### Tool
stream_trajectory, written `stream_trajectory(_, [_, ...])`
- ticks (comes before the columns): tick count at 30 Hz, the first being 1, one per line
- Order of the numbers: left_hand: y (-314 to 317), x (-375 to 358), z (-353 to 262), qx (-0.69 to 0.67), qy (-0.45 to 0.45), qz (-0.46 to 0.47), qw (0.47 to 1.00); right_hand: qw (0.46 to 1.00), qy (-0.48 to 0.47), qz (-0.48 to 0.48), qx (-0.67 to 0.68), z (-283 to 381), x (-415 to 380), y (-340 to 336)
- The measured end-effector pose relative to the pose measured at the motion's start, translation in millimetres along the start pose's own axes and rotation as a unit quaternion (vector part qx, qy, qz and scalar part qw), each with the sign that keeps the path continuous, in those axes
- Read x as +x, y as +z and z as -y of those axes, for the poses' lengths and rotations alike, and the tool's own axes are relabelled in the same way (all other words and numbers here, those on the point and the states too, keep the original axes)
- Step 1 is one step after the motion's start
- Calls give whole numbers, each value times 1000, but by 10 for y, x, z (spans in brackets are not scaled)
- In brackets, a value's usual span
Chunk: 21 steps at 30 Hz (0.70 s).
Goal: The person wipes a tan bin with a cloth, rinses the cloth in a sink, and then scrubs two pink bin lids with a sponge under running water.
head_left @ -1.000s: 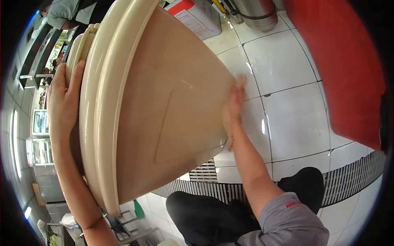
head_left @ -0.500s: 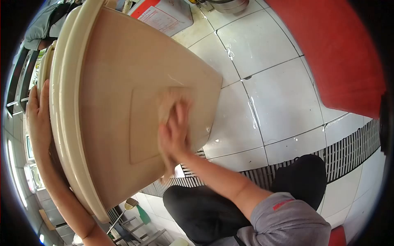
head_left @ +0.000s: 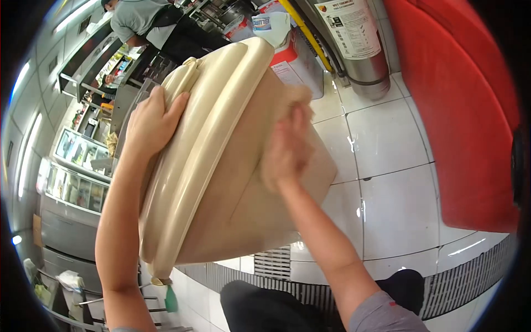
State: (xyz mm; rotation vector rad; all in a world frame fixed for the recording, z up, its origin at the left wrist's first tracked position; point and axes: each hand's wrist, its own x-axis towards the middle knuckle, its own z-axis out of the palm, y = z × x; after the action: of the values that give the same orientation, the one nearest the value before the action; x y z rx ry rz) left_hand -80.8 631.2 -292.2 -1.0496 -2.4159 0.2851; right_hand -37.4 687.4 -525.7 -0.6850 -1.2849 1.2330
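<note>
A large beige plastic bin (head_left: 221, 221) with a cream rimmed lid (head_left: 215, 110) leans at a tilt in front of me. Up on the lid's raised part, my left hand (head_left: 152, 124) grips its edge, thumb on the near side and fingertips partly hidden behind. My right hand (head_left: 290, 149), smeared by motion, presses on the bin's side wall. A beige cloth (head_left: 298, 97) shows at its fingertips, close in colour to the bin and also blurred.
A red plastic container (head_left: 459, 110) stands at right. Behind are a fire extinguisher (head_left: 359, 50) and a white-and-red tin (head_left: 301, 66). A floor drain grate (head_left: 271, 263) crosses the wet white tiles (head_left: 398, 205). Another person (head_left: 144, 22) works at the far left.
My view has lifted, showing more of the kitchen. The right hand has moved with the cloth toward the bin's upper side. My left hand now shows on top of the lid.
</note>
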Motion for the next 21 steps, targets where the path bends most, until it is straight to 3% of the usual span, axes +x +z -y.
stream_trajectory(1, [-30, 71, -4, -22, -17, 22, 999, 993, -102, 19, -63, 170, -18, 48])
stream_trajectory(3, [-1, 138, -27, -125, -65, 71, 987, 979, -205, -4, 18, 369, -99, 95])
stream_trajectory(7, [54, 4, -162, -5, -106, -16, 994, 969, -241, 45, 10, 188, 19, -52])
stream_trajectory(9, [37, -53, -108, -31, -78, -42, 996, 982, -174, -70, -14, -180, 217, 18])
stream_trajectory(11, [66, -170, -35, -126, -42, -61, 989, 997, -63, -39, 26, -522, 248, -193])
stream_trajectory(13, [54, -284, 102, -269, 21, -58, 961, 992, 104, 51, 48, -1126, 43, -510])
stream_trajectory(15, [104, -400, 285, -354, 76, -60, 930, 903, 406, 62, 127, -1609, -292, -874])
stream_trajectory(16, [156, -479, 356, -340, 96, -111, 929, 899, 417, 60, 121, -2017, -619, -974])
stream_trajectory(18, [249, -561, 706, -368, 103, -91, 920, 885, 454, -10, 100, -2726, -1324, -1140])
stream_trajectory(20, [368, -596, 1454, -450, 78, 0, 890, 885, 443, 26, 144, -2373, -1418, -1105])
stream_trajectory(21, [407, -672, 1355, -498, 13, -38, 866, 885, 419, 57, 193, -2132, -1492, -990])
